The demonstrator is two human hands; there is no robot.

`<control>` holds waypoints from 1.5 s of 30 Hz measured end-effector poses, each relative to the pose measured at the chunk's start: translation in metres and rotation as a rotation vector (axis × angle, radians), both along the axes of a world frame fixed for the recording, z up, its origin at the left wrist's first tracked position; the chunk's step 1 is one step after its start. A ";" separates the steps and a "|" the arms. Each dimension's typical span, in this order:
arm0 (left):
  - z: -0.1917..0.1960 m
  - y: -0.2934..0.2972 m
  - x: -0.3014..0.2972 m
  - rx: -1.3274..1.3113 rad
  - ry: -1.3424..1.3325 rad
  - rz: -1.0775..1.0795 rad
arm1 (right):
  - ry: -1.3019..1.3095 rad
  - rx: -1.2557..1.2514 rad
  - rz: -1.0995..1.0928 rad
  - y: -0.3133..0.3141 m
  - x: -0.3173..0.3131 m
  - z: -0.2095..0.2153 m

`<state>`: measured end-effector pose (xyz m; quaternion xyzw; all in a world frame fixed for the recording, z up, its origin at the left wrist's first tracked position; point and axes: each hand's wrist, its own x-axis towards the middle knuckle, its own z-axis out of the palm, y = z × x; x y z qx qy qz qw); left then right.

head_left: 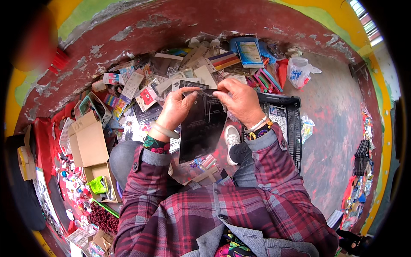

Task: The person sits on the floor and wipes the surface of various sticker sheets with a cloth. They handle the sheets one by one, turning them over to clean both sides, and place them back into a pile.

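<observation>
A flat black packet point(200, 132) with a glossy clear plastic surface and small pale print hangs upright in front of me. My left hand point(176, 108) pinches its top edge near the left corner, thumb and forefinger closed on it. My right hand point(242, 102) pinches the same edge further right, with the fingertips drawn together. Each wrist wears a pale bangle. Behind and below the right forearm stands a black plastic crate point(295, 128) with a printed sheet packet point(278, 116) inside it.
A heap of cards, booklets and packets point(147, 97) lies along the peeling red wall point(180, 23). A white plastic bag point(299, 70) sits at the back right. An open cardboard box point(90, 147) stands left of my knee, beside small baskets point(99, 105). My shoe point(232, 143) rests on the floor.
</observation>
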<state>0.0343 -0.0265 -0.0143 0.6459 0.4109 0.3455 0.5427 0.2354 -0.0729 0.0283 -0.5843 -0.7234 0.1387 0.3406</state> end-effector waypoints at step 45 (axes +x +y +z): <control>-0.001 0.001 -0.004 -0.060 -0.105 0.089 | -0.213 0.200 0.015 0.003 0.006 -0.012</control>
